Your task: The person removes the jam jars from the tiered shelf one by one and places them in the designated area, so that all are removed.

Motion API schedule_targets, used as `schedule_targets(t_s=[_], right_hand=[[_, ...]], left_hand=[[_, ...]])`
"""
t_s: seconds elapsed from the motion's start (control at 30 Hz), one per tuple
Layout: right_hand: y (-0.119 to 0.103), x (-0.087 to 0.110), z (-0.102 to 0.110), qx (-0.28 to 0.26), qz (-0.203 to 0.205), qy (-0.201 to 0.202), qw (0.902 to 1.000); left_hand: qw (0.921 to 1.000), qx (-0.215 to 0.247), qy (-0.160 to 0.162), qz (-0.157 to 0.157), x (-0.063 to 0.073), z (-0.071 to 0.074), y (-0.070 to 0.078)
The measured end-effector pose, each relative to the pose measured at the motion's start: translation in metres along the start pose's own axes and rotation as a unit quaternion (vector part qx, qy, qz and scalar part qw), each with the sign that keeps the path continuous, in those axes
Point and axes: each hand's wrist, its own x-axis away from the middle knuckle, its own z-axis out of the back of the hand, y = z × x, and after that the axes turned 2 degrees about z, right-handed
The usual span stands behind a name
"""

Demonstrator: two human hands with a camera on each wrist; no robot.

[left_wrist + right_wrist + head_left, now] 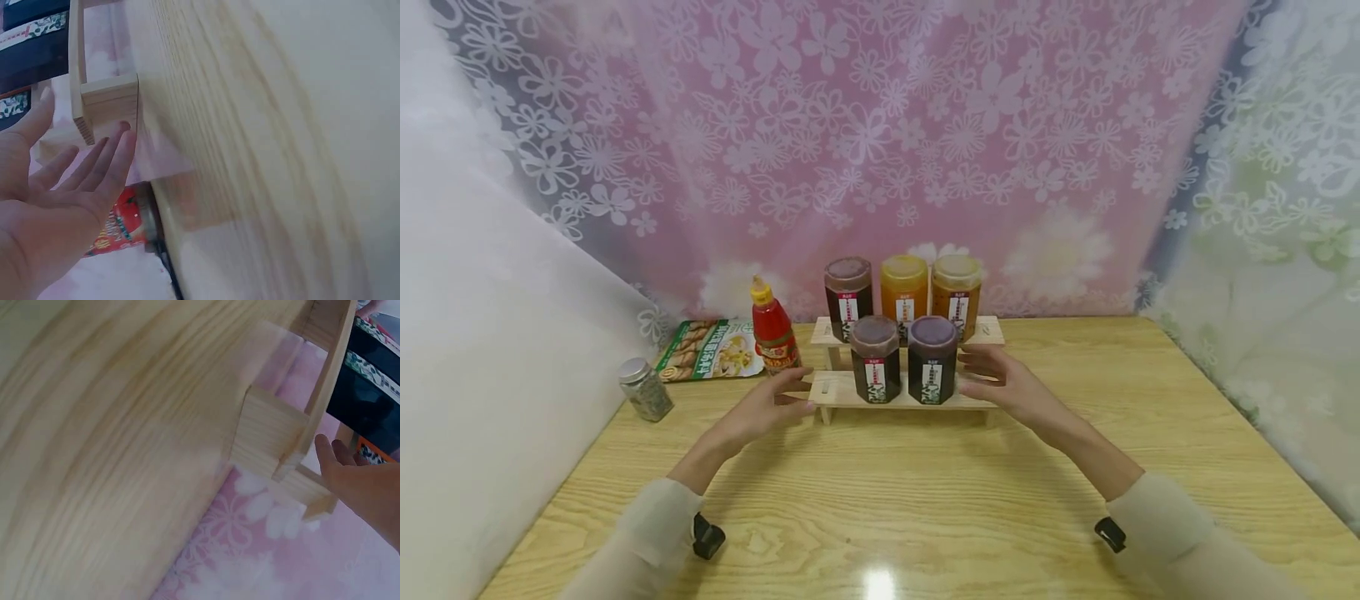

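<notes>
A two-step wooden rack (pixel 835 389) carries several lidded jars. On its lower step stand a dark jar (pixel 876 371) and a second dark jar with a purple lid (pixel 932 367). The upper step holds another dark jar (pixel 848 293), an orange jar (pixel 904 293) and an amber jar (pixel 957 293). My left hand (pixel 762 412) is at the rack's left end, fingers spread beside the shelf edge (pixel 81 119). At the right end, my right hand (pixel 1017 390) has relaxed fingers close to the purple-lidded jar. Whether either hand touches the rack, I cannot tell.
Left of the rack stands a red squeeze bottle (pixel 773 329) with a yellow cap, near a green food packet (pixel 711 350). Further left is a small glass jar (pixel 646 390) with a silver lid. A floral curtain (pixel 865 125) hangs behind the wooden table (pixel 880 500).
</notes>
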Motion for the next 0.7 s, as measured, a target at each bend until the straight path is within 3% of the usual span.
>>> schedule_targets(t_s=[0.2,0.37,0.7], right_hand=[[0.002,-0.01,-0.01,-0.014,-0.015,0.005,0.9998],[0.001,-0.018,-0.021,-0.022,-0.027,0.017,0.9992],[-0.001,-0.026,-0.038,0.015,-0.022,0.072,0.9971]], left_hand=[[0.9978,0.064,-0.004,0.015,-0.011,-0.003,-0.004],[0.9977,0.065,0.004,0.019,-0.016,-0.007,-0.005],[0.9976,0.066,0.012,0.016,-0.02,-0.009,-0.007]])
